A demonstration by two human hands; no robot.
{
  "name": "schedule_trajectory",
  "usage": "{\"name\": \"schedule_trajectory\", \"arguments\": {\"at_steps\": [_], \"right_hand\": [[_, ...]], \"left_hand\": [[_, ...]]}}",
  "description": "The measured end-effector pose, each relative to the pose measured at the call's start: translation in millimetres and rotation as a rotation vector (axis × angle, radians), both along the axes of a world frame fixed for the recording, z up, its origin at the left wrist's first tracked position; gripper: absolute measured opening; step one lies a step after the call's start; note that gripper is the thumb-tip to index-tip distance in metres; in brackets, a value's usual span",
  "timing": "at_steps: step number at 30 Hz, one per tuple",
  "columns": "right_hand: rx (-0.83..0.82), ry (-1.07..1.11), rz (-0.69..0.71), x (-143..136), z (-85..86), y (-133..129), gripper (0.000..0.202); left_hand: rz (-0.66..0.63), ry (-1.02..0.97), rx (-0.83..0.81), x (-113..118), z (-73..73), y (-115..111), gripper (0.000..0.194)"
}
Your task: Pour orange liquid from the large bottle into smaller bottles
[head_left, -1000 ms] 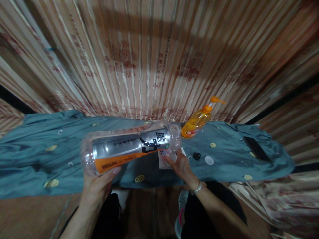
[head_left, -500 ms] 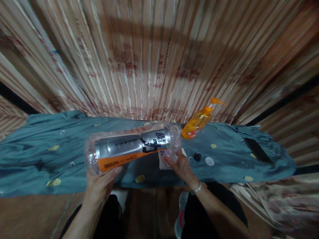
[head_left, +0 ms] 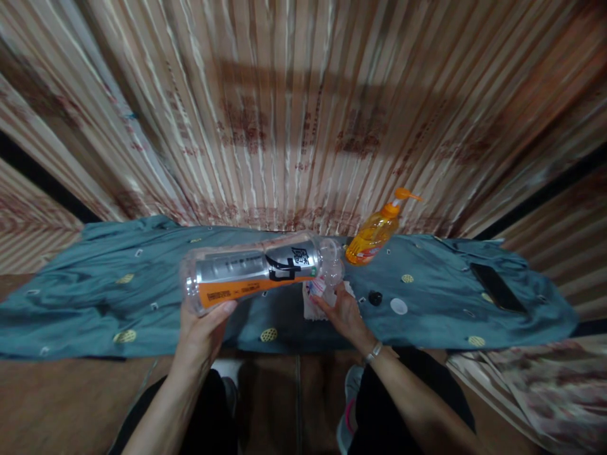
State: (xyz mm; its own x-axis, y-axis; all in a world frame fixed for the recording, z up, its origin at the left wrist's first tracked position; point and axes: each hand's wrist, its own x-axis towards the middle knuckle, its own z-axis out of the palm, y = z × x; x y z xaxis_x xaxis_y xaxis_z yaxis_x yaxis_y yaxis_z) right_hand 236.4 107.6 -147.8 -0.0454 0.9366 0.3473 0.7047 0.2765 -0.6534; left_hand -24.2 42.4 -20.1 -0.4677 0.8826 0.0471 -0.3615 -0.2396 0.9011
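A large clear plastic bottle (head_left: 251,268) with a silver and orange label lies almost level in the air above the cloth, its neck to the right. My left hand (head_left: 206,332) is closed around its base end from below, thumb along the side. At the neck end, my right hand (head_left: 344,313) grips from beneath; some of its fingers are hidden behind the clear plastic. Partly behind the right hand is a white packet (head_left: 313,311) with red and blue print, on the cloth.
An orange pump bottle (head_left: 374,234) stands right of the neck. Near my right hand lie a small black cap (head_left: 375,297) and a white disc (head_left: 399,306). A dark phone (head_left: 497,287) rests farther right on the teal cloth (head_left: 156,316). Patterned curtain (head_left: 284,126) hangs behind.
The bottle's base end and my left hand have shifted slightly right and up in view. The view itself has moved a little. Both hands keep their hold.
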Motion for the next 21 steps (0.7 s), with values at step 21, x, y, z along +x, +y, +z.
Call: {"name": "schedule_trajectory", "arguments": {"at_steps": [21], "right_hand": [[-0.058,0.032,-0.058,-7,7.1,-4,0.035]], "left_hand": [[-0.008,0.019,-0.037,-2,15.7,1,0.095]]}}
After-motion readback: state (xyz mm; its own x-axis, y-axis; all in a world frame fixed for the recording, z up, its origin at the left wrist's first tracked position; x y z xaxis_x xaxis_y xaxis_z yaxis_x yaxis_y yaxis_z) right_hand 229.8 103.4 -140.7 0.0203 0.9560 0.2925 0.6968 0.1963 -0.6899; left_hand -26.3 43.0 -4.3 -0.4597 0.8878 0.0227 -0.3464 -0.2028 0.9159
